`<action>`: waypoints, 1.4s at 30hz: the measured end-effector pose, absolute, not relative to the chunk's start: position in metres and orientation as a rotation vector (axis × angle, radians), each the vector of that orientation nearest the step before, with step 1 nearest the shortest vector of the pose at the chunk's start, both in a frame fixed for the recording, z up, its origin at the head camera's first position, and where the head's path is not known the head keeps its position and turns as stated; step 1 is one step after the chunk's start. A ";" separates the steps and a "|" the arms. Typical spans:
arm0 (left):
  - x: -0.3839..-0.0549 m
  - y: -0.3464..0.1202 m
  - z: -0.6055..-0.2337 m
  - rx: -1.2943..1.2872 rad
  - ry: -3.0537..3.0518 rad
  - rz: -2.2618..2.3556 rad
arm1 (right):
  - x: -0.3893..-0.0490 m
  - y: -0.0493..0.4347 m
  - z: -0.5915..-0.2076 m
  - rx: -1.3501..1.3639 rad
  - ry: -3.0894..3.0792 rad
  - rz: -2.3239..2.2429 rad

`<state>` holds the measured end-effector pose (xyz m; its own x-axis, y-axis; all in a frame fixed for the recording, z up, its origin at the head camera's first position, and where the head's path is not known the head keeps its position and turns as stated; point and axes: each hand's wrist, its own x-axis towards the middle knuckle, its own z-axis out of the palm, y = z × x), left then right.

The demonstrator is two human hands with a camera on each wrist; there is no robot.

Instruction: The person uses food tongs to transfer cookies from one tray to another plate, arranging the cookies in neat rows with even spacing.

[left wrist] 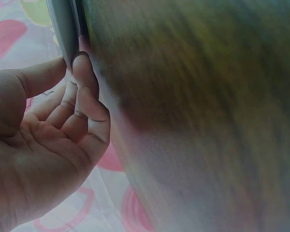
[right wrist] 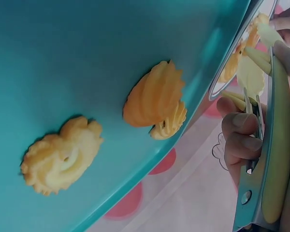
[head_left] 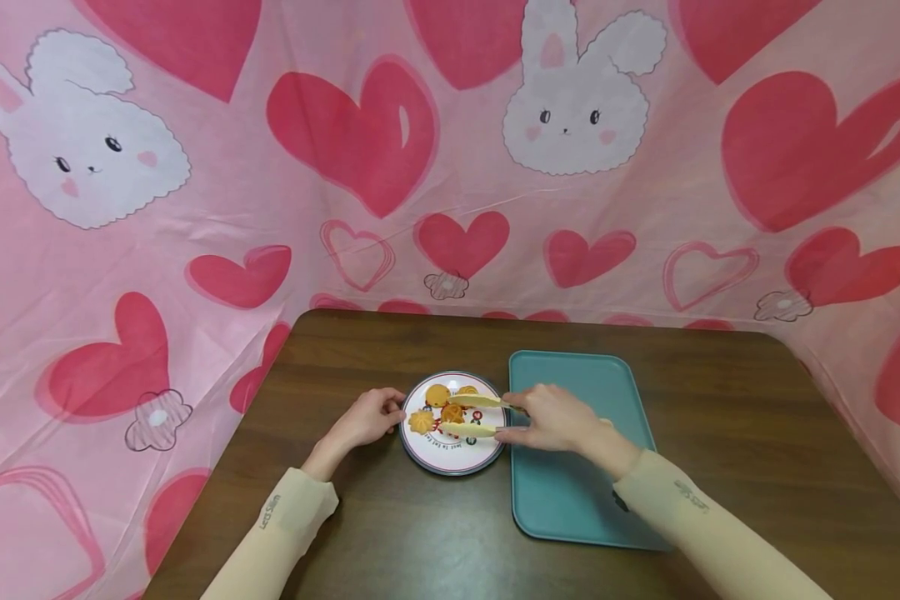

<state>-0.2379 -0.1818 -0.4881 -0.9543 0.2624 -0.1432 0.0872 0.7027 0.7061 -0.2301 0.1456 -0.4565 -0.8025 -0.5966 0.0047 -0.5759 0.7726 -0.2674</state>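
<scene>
Head view. A white plate (head_left: pixel 438 460) stands on the wooden worktop (head_left: pixel 397 533), just beside the left long edge of a teal tray (head_left: pixel 570 508). Four golden biscuits lie on the plate, grouped toward its far left: a fluted biscuit (head_left: pixel 421 422) nearest the left rim, a round biscuit (head_left: pixel 438 395) and a back biscuit (head_left: pixel 467 392) toward the far rim, and a central biscuit (head_left: pixel 453 413). The right hand (head_left: pixel 555 417) grips pale-yellow tongs (head_left: pixel 476 402), which reach in over the plate's right rim. Their heads stand a moderate gap apart, with the central biscuit between them; whether they touch it cannot be told. The left hand (head_left: pixel 371 415) is at the plate's left rim.

Left wrist view. Thumb and forefinger pinch the rim of the plate, a suitable hold for steadying a hard, probably smooth dish.

Right wrist view. The fingers wrap the metal arms of the tongs. Three more biscuits rest on the tray: a rosette biscuit (right wrist: pixel 63 157) farther in, and a ridged biscuit (right wrist: pixel 154 94) beside a small biscuit (right wrist: pixel 169 123) near the visible edge. All are presumably light, dry and crumbly; the ridges should aid purchase. Best held across opposite sides, low and with slight pressure, since a hard squeeze could crack them.
</scene>
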 end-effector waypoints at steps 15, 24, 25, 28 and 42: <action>-0.239 -0.183 -0.489 0.277 2.676 1.090 | -0.230 0.142 -0.460 -0.941 2.854 -0.398; -0.239 -0.183 -0.490 0.290 2.683 1.099 | -0.231 0.142 -0.461 -0.942 2.849 -0.396; -0.240 -0.182 -0.490 0.289 2.680 1.099 | -0.231 0.142 -0.460 -0.942 2.846 -0.398; -0.240 -0.182 -0.490 0.292 2.683 1.094 | -0.231 0.142 -0.460 -0.940 2.841 -0.400; -0.239 -0.182 -0.490 0.276 2.682 1.086 | -0.231 0.142 -0.462 -0.929 2.836 -0.405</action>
<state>-0.2391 -0.1821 -0.4895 -0.9547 0.2599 -0.1447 0.0860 0.7069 0.7021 -0.2306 0.1417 -0.4617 -0.8021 -0.5959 -0.0392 -0.5610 0.7745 -0.2924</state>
